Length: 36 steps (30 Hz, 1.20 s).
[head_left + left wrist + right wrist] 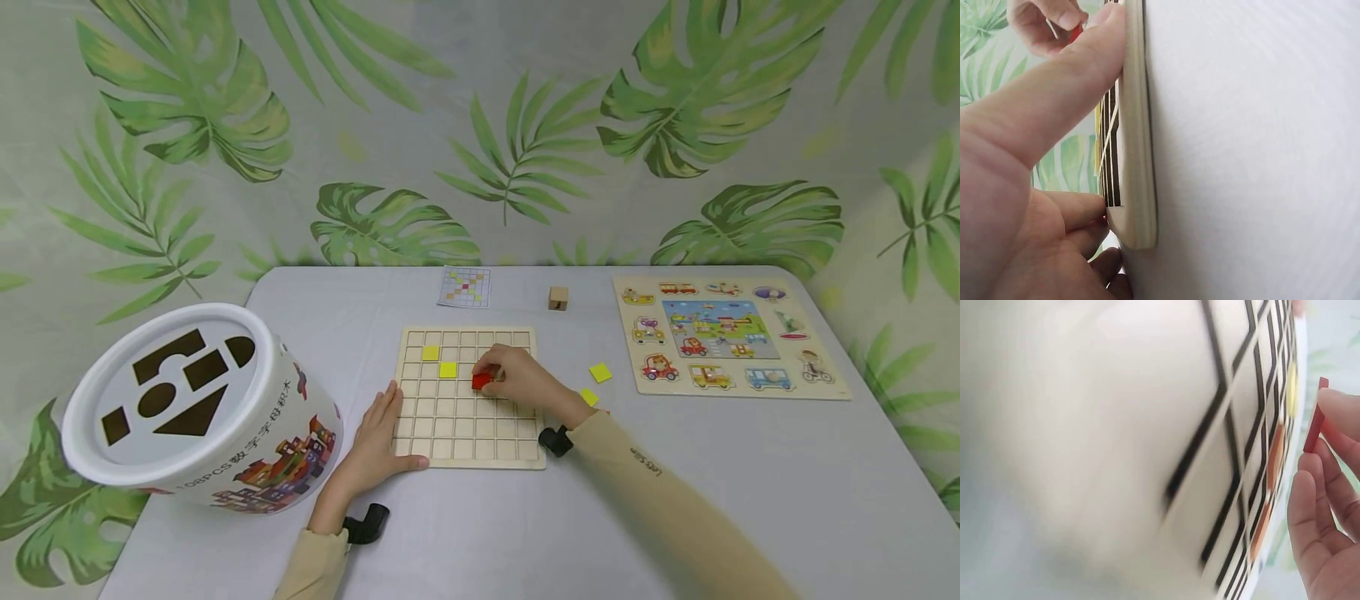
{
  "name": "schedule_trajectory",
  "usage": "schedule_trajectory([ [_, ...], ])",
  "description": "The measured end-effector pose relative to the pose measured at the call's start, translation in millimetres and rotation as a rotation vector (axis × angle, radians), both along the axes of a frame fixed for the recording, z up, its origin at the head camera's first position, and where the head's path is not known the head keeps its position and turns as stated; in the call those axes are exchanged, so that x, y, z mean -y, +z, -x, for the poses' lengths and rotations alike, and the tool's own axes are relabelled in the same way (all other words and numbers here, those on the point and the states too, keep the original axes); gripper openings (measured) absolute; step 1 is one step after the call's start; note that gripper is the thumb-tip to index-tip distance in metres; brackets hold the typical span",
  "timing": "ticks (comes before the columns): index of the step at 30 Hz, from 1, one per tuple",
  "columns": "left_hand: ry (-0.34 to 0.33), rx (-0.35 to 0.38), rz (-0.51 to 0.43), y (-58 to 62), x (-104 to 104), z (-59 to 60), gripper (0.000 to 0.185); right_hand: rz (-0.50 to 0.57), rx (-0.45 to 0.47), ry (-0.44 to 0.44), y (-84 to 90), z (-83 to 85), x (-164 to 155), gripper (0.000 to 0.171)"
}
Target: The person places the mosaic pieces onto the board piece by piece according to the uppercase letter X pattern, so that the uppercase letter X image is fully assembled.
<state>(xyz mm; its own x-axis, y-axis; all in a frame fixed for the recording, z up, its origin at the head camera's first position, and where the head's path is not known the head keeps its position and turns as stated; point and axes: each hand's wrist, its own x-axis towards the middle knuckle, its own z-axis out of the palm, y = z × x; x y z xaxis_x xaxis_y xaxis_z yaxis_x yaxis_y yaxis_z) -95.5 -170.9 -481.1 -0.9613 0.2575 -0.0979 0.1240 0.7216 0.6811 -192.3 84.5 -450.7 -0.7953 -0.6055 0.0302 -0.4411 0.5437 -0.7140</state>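
Observation:
A wooden grid board (442, 429) lies flat before me, with two yellow square tiles (447, 370) set diagonally in its upper left cells. Above the middle of the grid, my right hand (521, 377) pinches a red square tile (482, 382) between thumb and fingertips. The right wrist view shows that red tile (1317, 419) held edge-on, apart from the board. Two orange tiles (1275, 456) sit on the grid there; my hand hides them from the head view. My left hand (375, 446) rests along the board's left edge, fingers extended, its thumb (1079, 75) on the front edge.
Loose yellow tiles (600, 372) lie right of the board, partly behind my right wrist. A pattern card (465, 287) and a wooden cube (558, 298) are at the back. A vehicle puzzle board (648, 287) lies at right; a large white bucket (300, 442) stands at left.

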Motion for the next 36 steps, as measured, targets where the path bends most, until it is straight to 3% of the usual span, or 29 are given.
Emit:
schedule_trajectory([
  [13, -0.007, 0.001, 0.009, 0.1, 1.0, 0.0, 0.114, -0.133, -0.031, 0.012, -0.9, -2.4, 33.2, 0.018],
  [19, 0.003, -0.002, 0.008, -2.2, 0.9, 0.3, 0.114, -0.085, -0.005, 0.002, -0.3, -4.3, 27.0, 0.019],
  [29, 0.002, -0.013, 0.003, -3.0, -0.8, 0.6, 0.115, 0.099, 0.023, -0.111, 7.4, -4.3, -34.8, 0.017],
  [36, -0.003, -0.005, 0.004, 1.5, -0.2, -1.5, 0.114, 0.097, 0.018, -0.189, 8.1, -10.7, -93.4, 0.016],
])
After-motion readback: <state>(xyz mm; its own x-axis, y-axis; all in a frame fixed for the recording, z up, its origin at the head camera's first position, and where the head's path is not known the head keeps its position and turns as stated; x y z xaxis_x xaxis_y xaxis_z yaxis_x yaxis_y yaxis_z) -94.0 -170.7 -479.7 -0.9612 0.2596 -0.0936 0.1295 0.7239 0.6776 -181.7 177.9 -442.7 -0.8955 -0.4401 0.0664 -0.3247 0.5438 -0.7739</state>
